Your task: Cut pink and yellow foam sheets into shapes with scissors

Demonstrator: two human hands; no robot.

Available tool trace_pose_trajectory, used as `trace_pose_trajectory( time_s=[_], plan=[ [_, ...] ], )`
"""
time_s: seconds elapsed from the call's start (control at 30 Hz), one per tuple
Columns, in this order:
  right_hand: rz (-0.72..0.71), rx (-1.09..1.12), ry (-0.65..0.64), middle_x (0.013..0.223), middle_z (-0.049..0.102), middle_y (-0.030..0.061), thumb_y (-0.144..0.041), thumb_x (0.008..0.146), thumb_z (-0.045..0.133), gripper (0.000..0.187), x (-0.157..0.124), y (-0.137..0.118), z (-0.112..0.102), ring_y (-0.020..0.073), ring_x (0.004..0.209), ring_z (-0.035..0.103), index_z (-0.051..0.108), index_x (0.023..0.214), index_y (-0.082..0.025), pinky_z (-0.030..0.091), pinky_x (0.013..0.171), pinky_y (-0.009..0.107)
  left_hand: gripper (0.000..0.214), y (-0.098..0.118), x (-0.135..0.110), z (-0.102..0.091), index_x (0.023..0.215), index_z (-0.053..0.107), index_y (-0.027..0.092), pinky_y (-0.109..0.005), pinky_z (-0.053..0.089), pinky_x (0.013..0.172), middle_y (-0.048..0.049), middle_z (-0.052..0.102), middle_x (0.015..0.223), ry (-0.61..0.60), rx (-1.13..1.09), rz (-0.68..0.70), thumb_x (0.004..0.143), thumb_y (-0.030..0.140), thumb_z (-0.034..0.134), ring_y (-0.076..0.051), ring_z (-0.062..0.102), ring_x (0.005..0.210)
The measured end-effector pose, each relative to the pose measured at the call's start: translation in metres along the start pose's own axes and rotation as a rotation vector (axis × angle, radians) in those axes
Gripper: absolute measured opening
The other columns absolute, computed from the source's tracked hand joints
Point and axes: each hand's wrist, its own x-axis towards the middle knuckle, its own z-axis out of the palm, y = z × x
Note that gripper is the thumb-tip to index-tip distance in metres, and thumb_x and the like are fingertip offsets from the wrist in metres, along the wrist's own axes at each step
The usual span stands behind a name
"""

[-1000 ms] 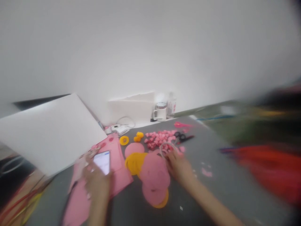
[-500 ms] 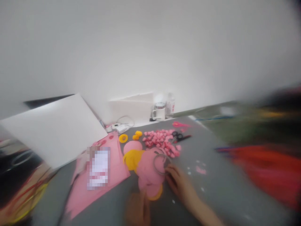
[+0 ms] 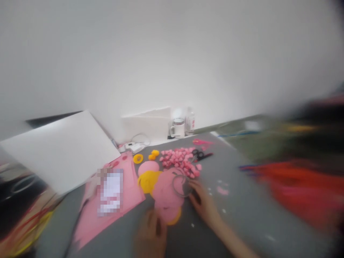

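As I watch head view from afar, right hand (image 3: pixel 203 203) pinches grey ring (image 3: pixel 173 186) over pink discs (image 3: pixel 164 196); ring at hand's ten o'clock. Left hand (image 3: pixel 151 231) blurred at pink discs' seven o'clock; grip, I cannot tell. Yellow discs (image 3: pixel 147 182) at ten, small pink pieces (image 3: pixel 176 156) past twelve, black-handled scissors (image 3: pixel 200 155) past one.
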Motion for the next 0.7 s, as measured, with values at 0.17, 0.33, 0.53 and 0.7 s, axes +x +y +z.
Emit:
trace_pose_trajectory(
  time_s=[0.17,0.33,0.53,0.7],
  plan=[
    [-0.101,0.108,-0.210,0.125,0.053,0.0129,-0.016,0.084,0.043,0.041,0.013,-0.003,0.001,0.0228,0.116,0.050,0.045,0.125,-0.019,0.043,0.097,0.044,0.028,-0.017,0.021,0.023,0.102,0.062,0.012,-0.038,0.051,0.081,-0.0169,0.061,0.106,-0.101,-0.031,-0.084,0.082,0.024,0.047,-0.025,0.060,0.098],
    [-0.099,0.123,-0.178,0.117,0.057,0.0135,-0.015,0.082,0.046,0.029,0.031,-0.002,0.013,0.0230,0.110,0.054,0.060,0.107,-0.017,0.045,0.094,0.043,0.032,-0.015,0.009,0.026,0.108,0.059,0.015,-0.039,0.051,0.084,-0.0155,0.058,0.115,-0.225,-0.167,-0.222,0.083,0.028,0.045,-0.024,0.058,0.105],
    [-0.069,0.111,-0.138,0.104,0.061,0.0132,-0.016,0.083,0.047,0.020,0.034,0.003,0.022,0.0233,0.100,0.059,0.064,0.093,-0.016,0.049,0.087,0.041,0.027,-0.051,0.062,-0.004,0.097,0.061,0.018,-0.036,0.052,0.075,-0.0085,0.068,0.093,-0.178,-0.134,-0.401,0.084,0.031,0.042,-0.022,0.064,0.086],
    [-0.057,0.103,-0.136,0.103,0.061,0.0140,-0.018,0.085,0.045,0.020,0.034,-0.001,0.020,0.0237,0.098,0.059,0.064,0.090,-0.016,0.050,0.086,0.041,0.032,-0.150,0.177,-0.032,0.107,0.060,0.013,-0.034,0.042,0.088,-0.0119,0.062,0.109,-0.421,0.252,-0.436,0.085,0.024,0.039,-0.023,0.058,0.099]
  ],
)
